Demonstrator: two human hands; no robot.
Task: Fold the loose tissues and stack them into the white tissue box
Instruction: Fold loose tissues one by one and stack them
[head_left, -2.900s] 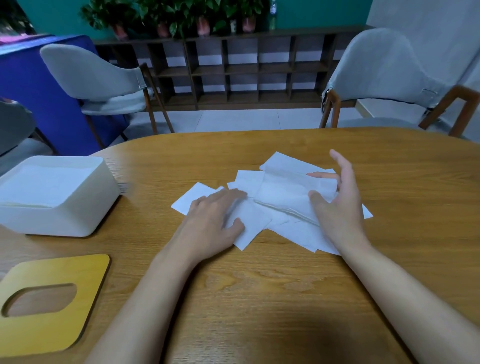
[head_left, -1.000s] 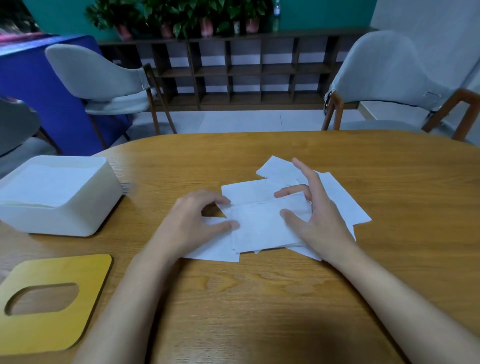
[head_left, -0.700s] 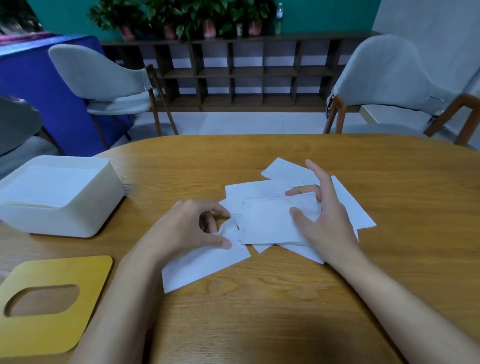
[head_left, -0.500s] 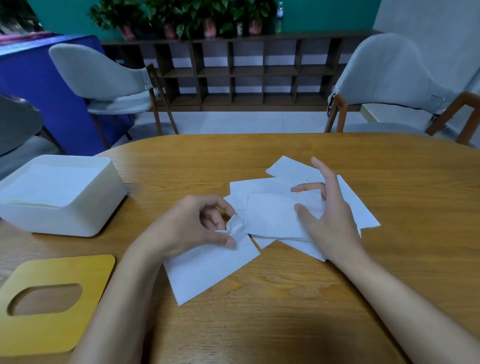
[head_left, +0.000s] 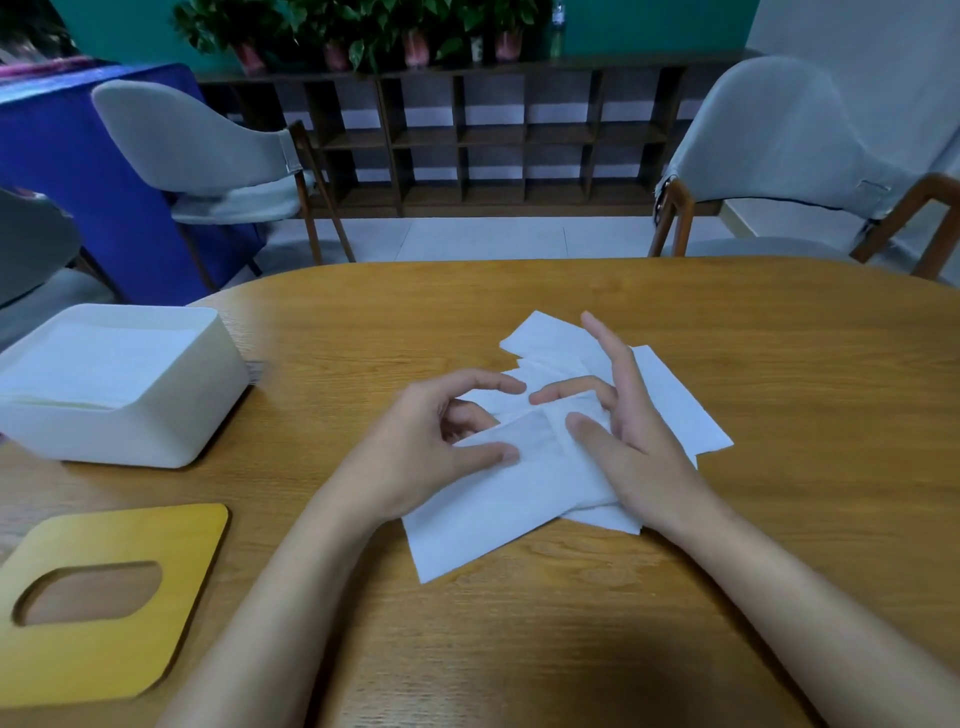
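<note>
Several loose white tissues lie in an overlapping pile at the middle of the wooden table. One tissue is pulled out toward me, its near corner flat on the table. My left hand pinches that tissue's upper edge between thumb and curled fingers. My right hand grips the same tissue's right part with thumb and bent forefinger; its other fingers stretch out over the pile. The white tissue box stands open at the far left, with flat tissues stacked inside.
A yellow wooden lid with an oval slot lies at the near left of the table. Grey chairs stand beyond the far edge, left and right. A dark shelf unit with potted plants lines the back wall.
My left hand pinched one tissue and drew it out of the pile toward me, then moved right with it. My right hand has shifted onto that tissue and taken hold of it.
</note>
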